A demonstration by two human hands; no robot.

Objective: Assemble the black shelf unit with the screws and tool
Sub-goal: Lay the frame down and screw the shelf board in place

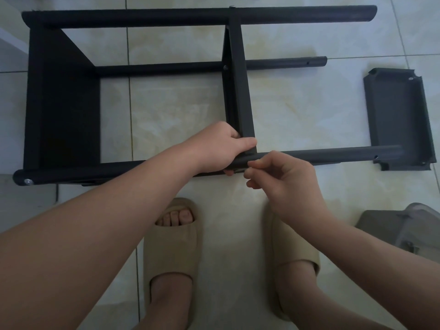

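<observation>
- Black metal shelf unit lying on its side on the pale tiled floor, just ahead of two beige slippers.
- Four round posts running left to right, joined by a solid end panel at left and a middle shelf across the centre.
- Silver screw head at the left end of the near post.
- Left hand clasped round the corner where middle shelf meets near post.
- Right hand curled, fingertips pinched against that post beside the joint; anything held there impossible to tell.
- Loose dark shelf panel flat at right, crossed by the near post's end.
</observation>
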